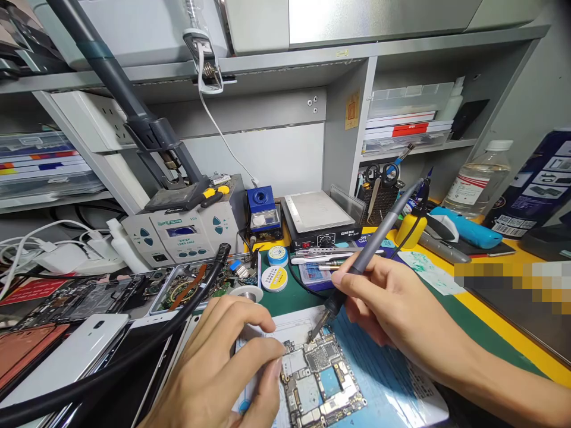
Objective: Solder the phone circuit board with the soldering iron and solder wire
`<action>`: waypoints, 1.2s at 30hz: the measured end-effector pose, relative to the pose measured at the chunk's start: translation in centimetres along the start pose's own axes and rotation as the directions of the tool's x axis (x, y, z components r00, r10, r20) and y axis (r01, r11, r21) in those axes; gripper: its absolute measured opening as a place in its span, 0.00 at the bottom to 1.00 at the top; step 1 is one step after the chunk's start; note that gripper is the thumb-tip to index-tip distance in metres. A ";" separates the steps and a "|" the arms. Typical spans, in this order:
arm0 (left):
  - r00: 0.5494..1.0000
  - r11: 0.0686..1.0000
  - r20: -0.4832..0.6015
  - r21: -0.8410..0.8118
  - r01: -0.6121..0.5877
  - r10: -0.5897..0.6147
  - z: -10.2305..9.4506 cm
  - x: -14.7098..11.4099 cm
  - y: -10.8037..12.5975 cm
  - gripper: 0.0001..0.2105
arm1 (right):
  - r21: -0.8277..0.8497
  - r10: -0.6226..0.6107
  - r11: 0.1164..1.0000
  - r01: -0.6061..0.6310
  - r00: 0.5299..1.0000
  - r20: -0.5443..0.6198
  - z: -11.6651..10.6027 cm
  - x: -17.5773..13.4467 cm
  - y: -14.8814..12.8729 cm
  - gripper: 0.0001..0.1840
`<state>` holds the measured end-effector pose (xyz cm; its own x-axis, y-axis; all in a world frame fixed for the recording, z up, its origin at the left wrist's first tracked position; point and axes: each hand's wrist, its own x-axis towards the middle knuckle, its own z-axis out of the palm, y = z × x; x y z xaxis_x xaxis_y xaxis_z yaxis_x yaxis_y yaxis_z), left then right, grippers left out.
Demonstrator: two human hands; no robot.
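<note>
My right hand (388, 297) grips a grey soldering iron (372, 238) like a pen. The iron slants down to the left, and its tip reaches the upper edge of a phone circuit board (314, 362). The board lies on a clear-covered, pale blue sheet (379, 362). My left hand (223, 362) is at the board's left edge, with thumb and index finger brought together and the other fingers curled. What lies between those fingertips, if anything, is too small to make out. A solder spool (247, 293) sits just behind my left fingers.
A thick black hose (178, 324) crosses the left side above several phones (66, 356). A rework station (185, 232), a hot plate (321, 220) and round tins (273, 278) stand behind the board. At right are a clear bottle (477, 178) and a blue tool (468, 227).
</note>
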<state>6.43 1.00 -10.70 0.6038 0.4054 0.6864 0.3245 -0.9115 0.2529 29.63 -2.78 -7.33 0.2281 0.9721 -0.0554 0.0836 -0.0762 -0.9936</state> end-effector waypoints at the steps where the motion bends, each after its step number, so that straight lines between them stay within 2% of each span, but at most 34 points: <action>1: 1.000 1.000 0.003 0.000 -0.005 0.005 0.1 0.0 0.0 0.11 | 0.002 0.003 1.000 -0.003 1.000 -0.002 0.0 0.1 0.0 0.15; 11: 1.000 1.000 0.007 -0.005 0.001 -0.001 -0.1 -0.1 0.1 0.11 | 0.019 0.017 1.000 -0.017 1.000 0.003 0.0 0.0 -0.1 0.17; 21: 1.000 1.000 0.001 -0.012 0.002 -0.002 0.0 -0.1 0.2 0.11 | 0.001 0.009 1.000 -0.009 1.000 0.010 0.0 -0.2 0.1 0.14; 36: 1.000 1.000 0.008 -0.004 -0.002 0.002 -0.1 -0.1 -0.1 0.10 | -0.011 -0.005 1.000 0.005 1.000 0.011 0.0 0.0 0.0 0.17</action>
<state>6.28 1.01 -10.77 0.6103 0.4042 0.6813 0.3206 -0.9125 0.2541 29.64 -2.78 -7.36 0.2173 0.9748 -0.0513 0.0958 -0.0735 -0.9927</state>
